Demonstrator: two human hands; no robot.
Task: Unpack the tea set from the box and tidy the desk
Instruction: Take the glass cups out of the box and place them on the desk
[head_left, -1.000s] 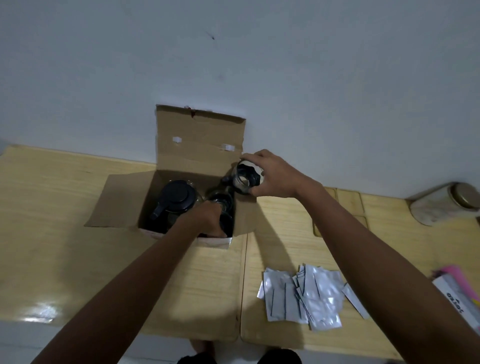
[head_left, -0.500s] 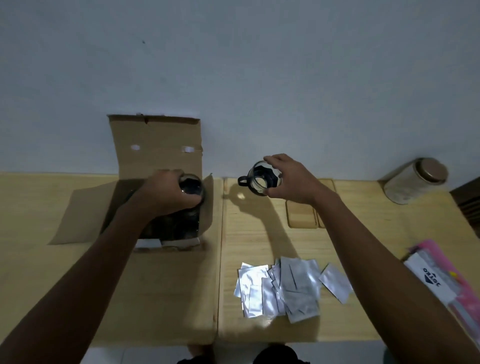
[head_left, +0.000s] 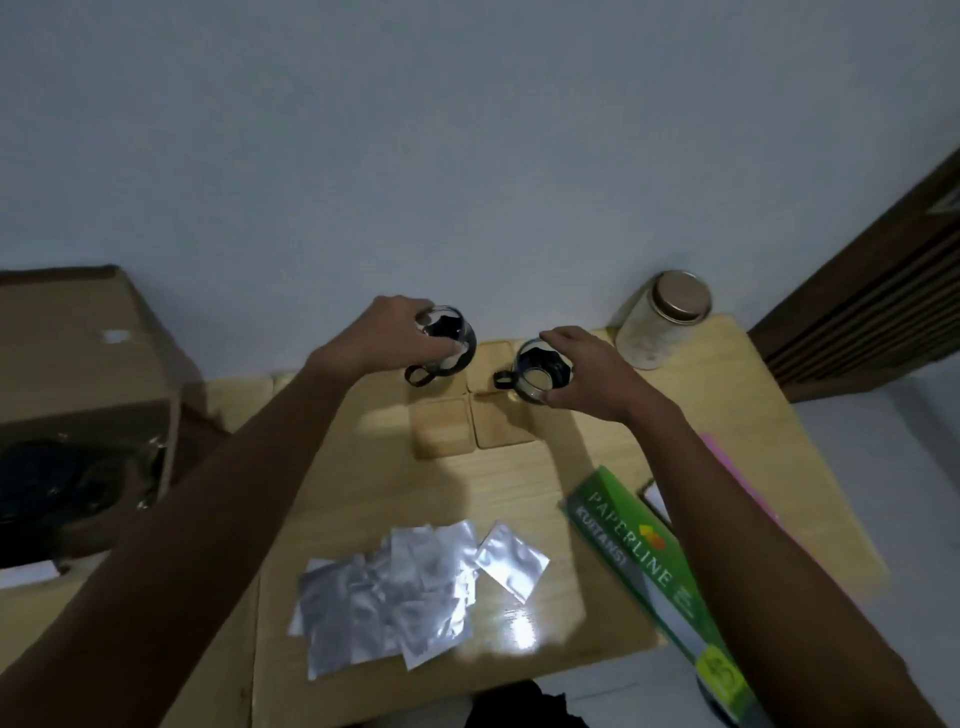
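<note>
Holding one small clear glass cup with a black handle (head_left: 441, 345) in my left hand (head_left: 387, 335), fingers curled over its rim, I grip a second matching glass cup (head_left: 537, 371) the same way in my right hand (head_left: 587, 374). Both cups are over the square wooden coasters (head_left: 475, 423) near the wall. The open brown cardboard box (head_left: 88, 395) stands at far left, dark teaware inside. Silver foil sachets (head_left: 410, 582) lie scattered near me.

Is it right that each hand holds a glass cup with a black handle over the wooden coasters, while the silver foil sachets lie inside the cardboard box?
Not quite. The head view shows the silver foil sachets lying on the wooden desk, outside the cardboard box. The rest stands: the left hand and right hand each hold a glass cup.
</note>
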